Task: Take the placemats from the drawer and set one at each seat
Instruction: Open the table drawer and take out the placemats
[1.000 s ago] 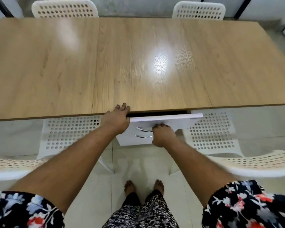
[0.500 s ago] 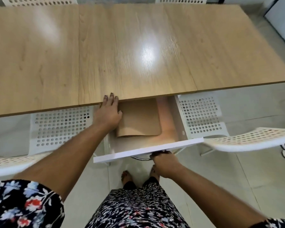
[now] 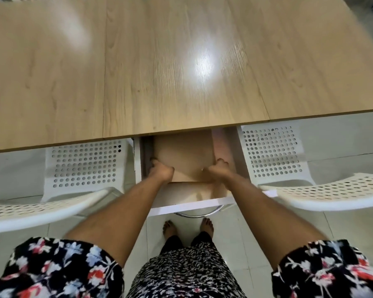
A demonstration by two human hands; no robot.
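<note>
A white drawer (image 3: 187, 207) stands pulled out from under the near edge of the wooden table (image 3: 181, 61). Inside it lies a stack of tan placemats (image 3: 184, 153), its far part hidden under the tabletop. My left hand (image 3: 160, 170) grips the stack's near left corner, fingers curled under the edge. My right hand (image 3: 216, 168) grips the near right corner the same way. Both forearms reach down into the drawer.
A white perforated chair (image 3: 82, 166) stands tucked in left of the drawer and another chair (image 3: 271, 151) right of it. Their backrests curve toward me at both sides. My bare feet (image 3: 187, 227) stand on the tiled floor below the drawer's metal handle (image 3: 197, 212).
The drawer went from barely open to fully pulled out. My right hand left the handle and my left hand left the table edge; both now hold the placemats inside.
</note>
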